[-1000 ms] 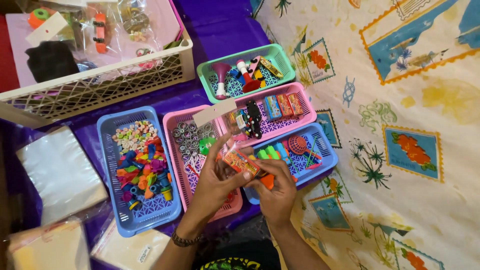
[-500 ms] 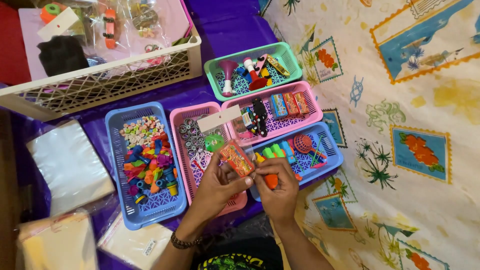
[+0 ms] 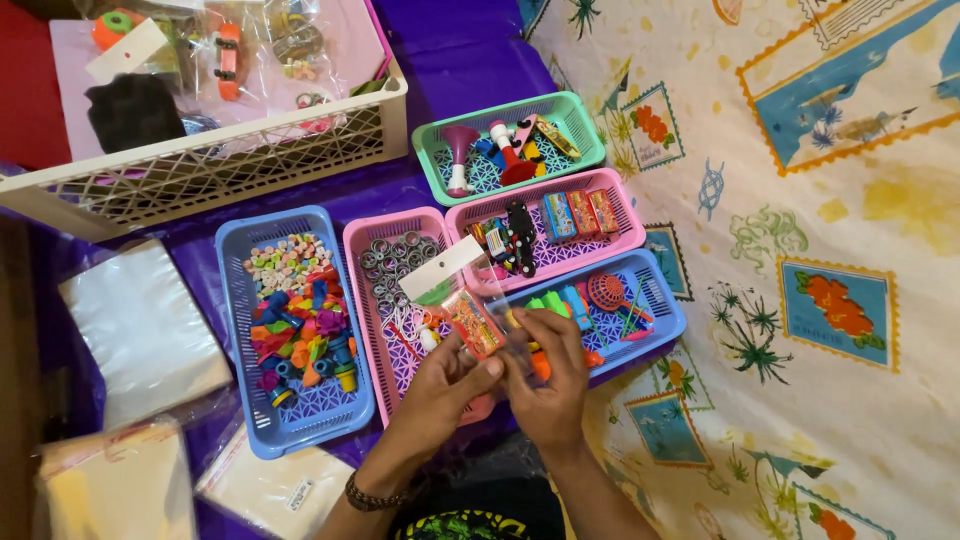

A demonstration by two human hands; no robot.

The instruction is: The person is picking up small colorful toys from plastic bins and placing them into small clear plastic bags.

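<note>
Between my hands, the clear packet (image 3: 465, 305) slants far-left from my fingers, card top farthest. Left hand (image 3: 440, 385) pinches its near end; right hand (image 3: 550, 385) is closed on its right edge.

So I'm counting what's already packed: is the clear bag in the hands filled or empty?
Filled, at least partly: the clear bag, held by the left hand and right hand, shows an orange piece and something green inside.

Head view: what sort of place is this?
Likely a home packing spot for party favours: small baskets sorted with tiny toys, both hands holding a clear bag, on printed cloth.
</note>
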